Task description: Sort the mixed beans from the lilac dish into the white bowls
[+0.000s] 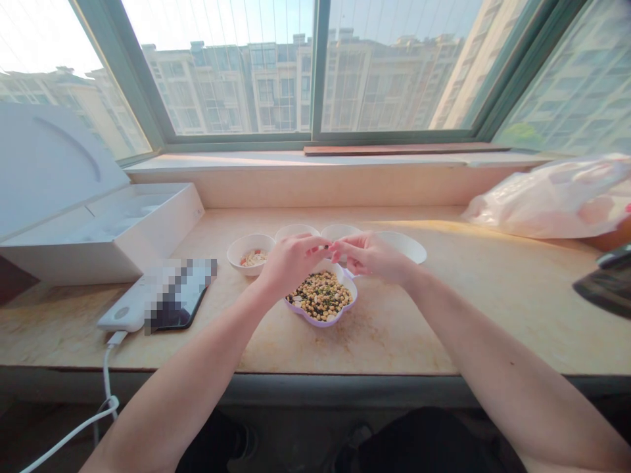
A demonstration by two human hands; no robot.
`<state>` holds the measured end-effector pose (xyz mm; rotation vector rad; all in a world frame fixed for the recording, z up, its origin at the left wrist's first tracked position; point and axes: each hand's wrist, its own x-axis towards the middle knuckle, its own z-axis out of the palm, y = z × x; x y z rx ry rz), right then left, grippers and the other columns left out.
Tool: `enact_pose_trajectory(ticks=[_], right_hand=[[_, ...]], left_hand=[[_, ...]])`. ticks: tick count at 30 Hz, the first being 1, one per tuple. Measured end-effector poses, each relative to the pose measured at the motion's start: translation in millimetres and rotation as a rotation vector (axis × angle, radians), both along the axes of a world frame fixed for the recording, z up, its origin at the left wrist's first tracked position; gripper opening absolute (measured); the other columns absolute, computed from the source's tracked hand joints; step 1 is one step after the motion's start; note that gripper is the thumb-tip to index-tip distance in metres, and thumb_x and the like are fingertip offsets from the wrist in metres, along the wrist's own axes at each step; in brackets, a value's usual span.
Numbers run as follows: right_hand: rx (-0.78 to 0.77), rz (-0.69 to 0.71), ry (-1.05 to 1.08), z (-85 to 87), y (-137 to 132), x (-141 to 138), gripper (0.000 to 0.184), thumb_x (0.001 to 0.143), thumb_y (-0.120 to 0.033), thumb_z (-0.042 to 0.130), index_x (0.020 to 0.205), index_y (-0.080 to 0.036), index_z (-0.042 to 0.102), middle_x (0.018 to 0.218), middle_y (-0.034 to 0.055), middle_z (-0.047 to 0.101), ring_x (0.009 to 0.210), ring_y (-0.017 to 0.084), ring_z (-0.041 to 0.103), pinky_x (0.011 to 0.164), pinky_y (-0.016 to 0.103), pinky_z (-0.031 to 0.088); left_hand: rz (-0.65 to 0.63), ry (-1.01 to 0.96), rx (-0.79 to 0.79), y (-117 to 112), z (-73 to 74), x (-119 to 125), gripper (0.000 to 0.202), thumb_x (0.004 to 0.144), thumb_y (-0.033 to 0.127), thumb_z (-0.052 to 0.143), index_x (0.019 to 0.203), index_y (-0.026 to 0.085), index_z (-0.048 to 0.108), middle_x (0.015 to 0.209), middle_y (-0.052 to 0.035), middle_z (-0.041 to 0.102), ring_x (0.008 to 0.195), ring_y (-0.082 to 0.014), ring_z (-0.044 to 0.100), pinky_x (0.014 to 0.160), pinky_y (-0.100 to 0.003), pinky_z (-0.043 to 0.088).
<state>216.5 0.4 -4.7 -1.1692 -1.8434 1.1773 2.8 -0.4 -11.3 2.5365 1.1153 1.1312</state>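
Note:
Over the far rim of a lavender-edged bowl [323, 309], my two hands meet at the fingertips. Mixed beans [320, 292], yellow, green, black and pale, fill that bowl. The fingers of my left hand [290, 259] are pinched together, with a tiny dark spot at their tips that is too small to name. My right hand [367, 255] is also closed in a pinch, touching the left fingertips; what it holds is hidden. Behind my hands stands a row of white bowls, including a left bowl [235, 256] with pale and reddish pieces and a right bowl [411, 248].
On the left are an open white box [148, 230], a white power bank [125, 309] with a cable [107, 368], and a dark phone [190, 305]. A plastic bag [552, 197] and a dark object [606, 282] sit at the right. The window [315, 79] rises behind.

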Motion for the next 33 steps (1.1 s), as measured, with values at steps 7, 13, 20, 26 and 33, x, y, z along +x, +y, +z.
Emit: enact_pose_trajectory(ticks=[7,13,20,26,33], right_hand=[[-0.117,0.077,0.173,-6.2,-2,-12,0.052,0.077,-0.066,0.078,0.075,-0.014,0.072,0.049,-0.0071,0.042,0.045,0.006,0.031,0.044,0.024,0.02],[-0.013,0.017,0.142,-9.4,-1,-13,0.045,0.083,-0.061,0.073,0.075,-0.016,0.072,0.054,-0.0034,0.05,0.051,0.009,0.039,0.048,0.026,0.028],[0.474,-0.344,-0.119,-9.0,9,0,0.031,0.09,-0.04,0.064,0.103,-0.017,0.08,0.081,0.006,0.075,0.068,0.018,0.059,0.066,0.032,0.047],[0.523,-0.489,-0.278,-16.7,22,11,0.025,0.089,-0.026,0.063,0.104,-0.016,0.081,0.096,0.0097,0.08,0.073,0.021,0.065,0.078,0.037,0.053],[0.599,-0.416,-0.479,-26.4,31,19,0.027,0.093,-0.019,0.06,0.113,-0.018,0.079,0.11,0.0104,0.078,0.083,0.022,0.068,0.087,0.038,0.054]], left_hand=[[-0.031,0.068,0.022,-4,1.1,0,0.024,0.1,0.022,0.061,0.085,0.022,0.08,0.077,0.0001,0.075,0.064,-0.0114,0.062,0.065,-0.025,0.043],[0.021,0.009,-0.057,-3,-1.3,3,0.025,0.098,0.027,0.066,0.12,0.024,0.076,0.08,-0.0003,0.076,0.073,-0.0147,0.067,0.074,-0.028,0.05],[-0.137,0.152,-0.135,-7,-2.2,6,0.026,0.093,0.016,0.063,0.116,0.023,0.073,0.102,-0.0034,0.076,0.091,-0.0182,0.071,0.089,-0.033,0.054],[-0.531,0.444,-0.235,-17,2.2,8,0.03,0.081,0.01,0.067,0.105,0.026,0.076,0.11,-0.0014,0.075,0.104,-0.0197,0.069,0.088,-0.027,0.053],[-0.538,0.527,-0.236,-15,1.5,10,0.022,0.088,0.011,0.065,0.102,0.024,0.077,0.107,-0.0021,0.077,0.1,-0.0204,0.069,0.087,-0.029,0.052]])
